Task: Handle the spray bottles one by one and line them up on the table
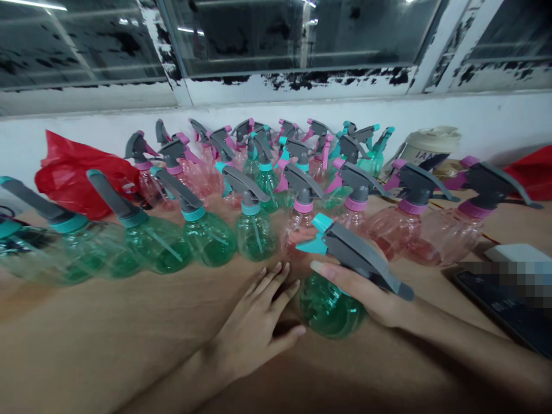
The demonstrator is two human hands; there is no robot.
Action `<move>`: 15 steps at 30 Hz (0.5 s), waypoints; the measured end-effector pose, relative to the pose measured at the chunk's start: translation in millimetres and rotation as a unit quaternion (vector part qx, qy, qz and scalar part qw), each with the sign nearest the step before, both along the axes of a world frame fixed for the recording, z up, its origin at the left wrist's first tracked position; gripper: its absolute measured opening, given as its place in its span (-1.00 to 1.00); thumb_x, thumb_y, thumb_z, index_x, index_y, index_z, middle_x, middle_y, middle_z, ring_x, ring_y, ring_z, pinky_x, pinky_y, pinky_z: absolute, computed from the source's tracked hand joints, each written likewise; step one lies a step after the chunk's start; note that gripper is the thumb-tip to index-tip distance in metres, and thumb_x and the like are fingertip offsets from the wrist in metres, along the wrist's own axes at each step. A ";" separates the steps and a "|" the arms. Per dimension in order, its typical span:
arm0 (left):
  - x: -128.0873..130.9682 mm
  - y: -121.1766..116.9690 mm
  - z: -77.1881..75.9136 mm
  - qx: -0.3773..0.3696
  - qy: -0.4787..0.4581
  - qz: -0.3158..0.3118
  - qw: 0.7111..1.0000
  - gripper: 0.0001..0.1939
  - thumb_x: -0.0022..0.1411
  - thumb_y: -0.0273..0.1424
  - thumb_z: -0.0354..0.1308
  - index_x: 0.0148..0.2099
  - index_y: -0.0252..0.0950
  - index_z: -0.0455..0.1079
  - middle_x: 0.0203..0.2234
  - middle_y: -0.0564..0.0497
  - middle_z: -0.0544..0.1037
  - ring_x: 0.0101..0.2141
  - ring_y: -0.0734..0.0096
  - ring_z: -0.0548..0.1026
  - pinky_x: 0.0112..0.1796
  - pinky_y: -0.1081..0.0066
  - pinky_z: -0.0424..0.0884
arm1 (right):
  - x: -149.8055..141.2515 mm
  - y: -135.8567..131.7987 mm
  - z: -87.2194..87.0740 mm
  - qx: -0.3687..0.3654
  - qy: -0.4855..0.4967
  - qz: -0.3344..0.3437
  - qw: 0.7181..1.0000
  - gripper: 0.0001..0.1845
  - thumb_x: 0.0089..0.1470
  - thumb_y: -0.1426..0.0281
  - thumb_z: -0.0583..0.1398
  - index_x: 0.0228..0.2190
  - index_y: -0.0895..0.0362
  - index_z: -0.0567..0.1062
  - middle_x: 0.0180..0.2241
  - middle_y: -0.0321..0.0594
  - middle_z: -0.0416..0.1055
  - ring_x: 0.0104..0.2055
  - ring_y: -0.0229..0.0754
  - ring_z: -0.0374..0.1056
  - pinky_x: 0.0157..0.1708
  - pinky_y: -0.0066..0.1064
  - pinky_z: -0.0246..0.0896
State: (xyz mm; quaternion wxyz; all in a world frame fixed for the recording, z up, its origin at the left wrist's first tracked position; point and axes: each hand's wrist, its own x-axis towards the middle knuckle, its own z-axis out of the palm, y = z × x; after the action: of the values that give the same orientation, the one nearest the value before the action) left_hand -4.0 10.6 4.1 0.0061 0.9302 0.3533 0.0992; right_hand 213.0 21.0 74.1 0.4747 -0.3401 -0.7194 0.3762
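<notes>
A green spray bottle (334,305) with a grey and teal trigger head is in my right hand (366,287), whose fingers wrap round its neck. The bottle leans a little, its nozzle toward the upper left. Just left of it my left hand (259,322) lies on the table, fingers stretched out and apart, holding nothing. Beyond the hands runs a front row of spray bottles: green ones such as this spray bottle (211,241) to the left, and pink ones such as this spray bottle (392,227) to the right.
More spray bottles crowd the back of the wooden table (142,333) by the wall. A red plastic bag (81,172) sits at the back left, a pale lettered bag (426,146) at the back right. A dark phone (500,305) and a white box (517,253) lie at right.
</notes>
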 end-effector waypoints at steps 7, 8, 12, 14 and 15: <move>-0.5 0.7 -0.6 -0.005 0.001 0.001 1.000 -0.35 0.33 -0.04 0.01 0.30 -0.32 0.09 0.27 -0.21 0.12 0.25 0.07 0.09 0.17 0.05 0.10 | -0.3 1.9 1.7 -0.033 -0.033 0.007 0.999 -0.70 0.14 0.28 0.18 -0.07 -0.01 0.45 -0.15 -0.23 0.48 -0.12 -0.10 0.43 -0.04 -0.17 0.34; -0.4 0.9 0.1 -0.008 0.003 0.001 1.000 -0.35 0.33 -0.04 0.01 0.30 -0.32 0.09 0.27 -0.21 0.14 0.25 0.07 0.09 0.17 0.05 0.10 | -0.2 2.0 1.6 -0.031 -0.038 0.005 0.999 -0.74 0.14 0.27 0.18 -0.11 0.00 0.47 -0.19 -0.24 0.49 -0.17 -0.12 0.44 -0.09 -0.19 0.35; 0.6 1.4 2.8 -0.016 0.008 0.003 1.000 -0.35 0.32 -0.06 0.03 0.30 -0.33 0.08 0.27 -0.21 0.14 0.25 0.06 0.09 0.17 0.04 0.10 | -0.6 2.0 3.0 0.009 -0.022 -0.008 1.000 -0.86 0.15 0.25 0.16 -0.33 0.03 0.47 -0.39 -0.32 0.42 -0.35 -0.22 0.38 -0.31 -0.33 0.32; 0.9 1.2 3.4 -0.012 0.008 0.001 1.000 -0.35 0.32 -0.07 0.04 0.30 -0.33 0.09 0.27 -0.22 0.12 0.25 0.06 0.08 0.17 0.05 0.10 | -1.0 2.1 4.7 0.022 -0.017 -0.007 1.000 -0.86 0.15 0.27 0.16 -0.39 0.05 0.44 -0.46 -0.36 0.37 -0.42 -0.27 0.33 -0.40 -0.38 0.26; 1.0 1.0 3.5 -0.010 0.008 0.000 1.000 -0.35 0.32 -0.07 0.04 0.30 -0.34 0.09 0.27 -0.22 0.12 0.25 0.06 0.08 0.17 0.05 0.10 | -1.2 2.3 5.4 0.023 -0.020 -0.005 1.000 -0.86 0.14 0.28 0.17 -0.41 0.05 0.43 -0.48 -0.37 0.36 -0.44 -0.28 0.32 -0.41 -0.39 0.25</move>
State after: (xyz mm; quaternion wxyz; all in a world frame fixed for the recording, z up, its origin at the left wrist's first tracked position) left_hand -3.0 11.6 7.6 0.0126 0.9309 0.3543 0.0883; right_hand 211.8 23.3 79.4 0.4701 -0.3396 -0.7355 0.3504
